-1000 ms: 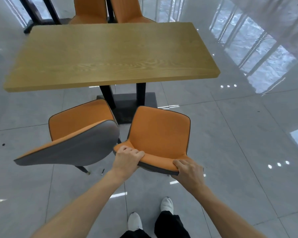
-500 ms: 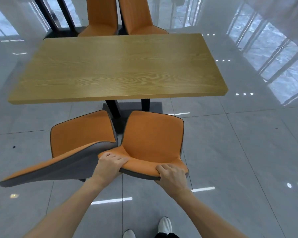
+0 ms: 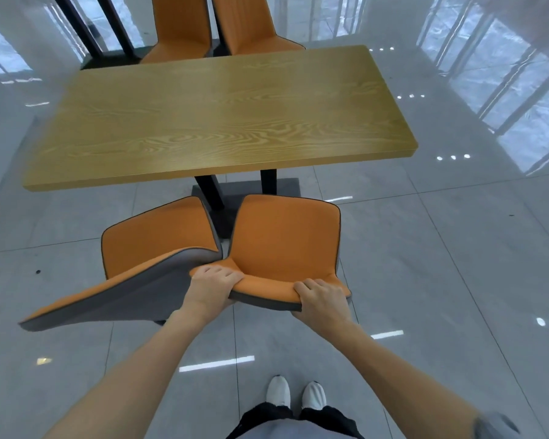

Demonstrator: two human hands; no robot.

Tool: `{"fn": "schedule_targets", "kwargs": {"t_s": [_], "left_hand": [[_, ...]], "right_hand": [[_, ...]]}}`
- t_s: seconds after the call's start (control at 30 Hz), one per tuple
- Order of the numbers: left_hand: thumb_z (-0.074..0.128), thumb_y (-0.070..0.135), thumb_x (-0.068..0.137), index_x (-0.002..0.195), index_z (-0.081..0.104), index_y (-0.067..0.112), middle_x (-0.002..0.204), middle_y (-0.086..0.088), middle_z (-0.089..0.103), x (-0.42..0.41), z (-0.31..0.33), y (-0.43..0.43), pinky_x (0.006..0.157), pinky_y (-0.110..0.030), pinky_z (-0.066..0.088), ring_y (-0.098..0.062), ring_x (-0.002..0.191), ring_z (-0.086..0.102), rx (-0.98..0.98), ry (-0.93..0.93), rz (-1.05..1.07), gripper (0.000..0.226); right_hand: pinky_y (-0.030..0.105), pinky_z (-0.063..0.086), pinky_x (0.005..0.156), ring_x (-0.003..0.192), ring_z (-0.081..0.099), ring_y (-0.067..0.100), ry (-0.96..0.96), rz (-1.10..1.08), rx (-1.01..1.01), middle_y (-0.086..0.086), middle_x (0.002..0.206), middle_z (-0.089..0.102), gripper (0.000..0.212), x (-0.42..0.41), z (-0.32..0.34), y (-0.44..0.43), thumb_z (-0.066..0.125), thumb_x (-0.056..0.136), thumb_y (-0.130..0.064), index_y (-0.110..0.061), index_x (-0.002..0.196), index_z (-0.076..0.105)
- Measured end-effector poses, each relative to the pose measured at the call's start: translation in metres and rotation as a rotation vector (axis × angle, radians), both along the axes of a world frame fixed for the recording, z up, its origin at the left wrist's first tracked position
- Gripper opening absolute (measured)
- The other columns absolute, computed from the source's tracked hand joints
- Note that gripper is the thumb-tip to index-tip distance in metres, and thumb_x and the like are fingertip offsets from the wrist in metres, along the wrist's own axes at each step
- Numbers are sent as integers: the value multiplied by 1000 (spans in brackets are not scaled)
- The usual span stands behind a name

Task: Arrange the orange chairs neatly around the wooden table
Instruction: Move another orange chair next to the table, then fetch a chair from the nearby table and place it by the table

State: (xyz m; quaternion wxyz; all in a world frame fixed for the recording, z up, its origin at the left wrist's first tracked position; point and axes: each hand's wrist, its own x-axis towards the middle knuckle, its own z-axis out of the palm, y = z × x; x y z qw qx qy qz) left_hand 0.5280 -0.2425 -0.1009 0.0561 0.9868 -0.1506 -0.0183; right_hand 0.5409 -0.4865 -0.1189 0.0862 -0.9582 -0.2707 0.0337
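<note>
Head view: both hands' (image 3: pixel 211 288) (image 3: pixel 320 297) grip stays clamped on the right chair's (image 3: pixel 286 245) backrest, now nearer the table (image 3: pixel 219 122).

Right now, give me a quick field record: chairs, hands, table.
held chair: right one on the near side, seat facing the table
left hand: gripping its backrest top, left end
right hand: gripping its backrest top, right end
near left chair: angled, back corner touching or almost touching the held chair
far chairs: two, side by side, seats partly under the far edge
table: wooden, top bare
near seats: both clear of the table edge, not tucked under
</note>
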Motion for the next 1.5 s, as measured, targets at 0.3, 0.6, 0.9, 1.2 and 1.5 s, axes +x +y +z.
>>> {"fn": "schedule_targets", "kwargs": {"t_s": [0.3, 0.6, 0.9, 1.2, 1.5], "left_hand": [[50, 64, 83, 135, 41, 26, 131, 2, 53, 2, 25, -23, 101, -48, 35, -23, 118, 48, 130, 460, -7, 65], [44, 43, 97, 135, 45, 23, 130, 0, 58, 57, 65, -121, 89, -32, 48, -19, 113, 56, -76, 310, -90, 43], [38, 30, 98, 125, 52, 18, 116, -5, 63, 168, 75, -273, 82, -35, 47, -23, 108, 56, 3, 4, -127, 32], [40, 30, 97, 121, 56, 17, 116, -2, 63, 307, 86, -399, 85, -35, 49, -21, 109, 55, -38, -10, -25, 32], [44, 27, 94, 114, 60, 15, 110, -6, 64, 439, 85, -441, 81, -38, 49, -27, 102, 57, -88, 23, 150, 29]], "right_hand": [[32, 49, 77, 91, 59, 21, 193, 46, 39, 1, 106, 65, 39, -5, 39, -37, 54, 89, -44, -17, 116, 56], [34, 40, 93, 104, 57, 22, 0, -207, -77, 3, 112, 67, 36, 44, 75, -108, 46, 94, -39, -16, 117, 61], [36, 34, 96, 110, 53, 25, -31, -367, -77, 4, 115, 65, 32, 148, 88, -205, 45, 93, -32, -15, 116, 60], [36, 36, 94, 112, 52, 27, -30, -349, -98, 6, 117, 63, 31, 283, 110, -325, 44, 92, -30, -15, 116, 59], [37, 35, 93, 111, 51, 27, -13, -224, -97, 6, 116, 64, 32, 429, 109, -370, 43, 93, -29, -14, 116, 59]]}}
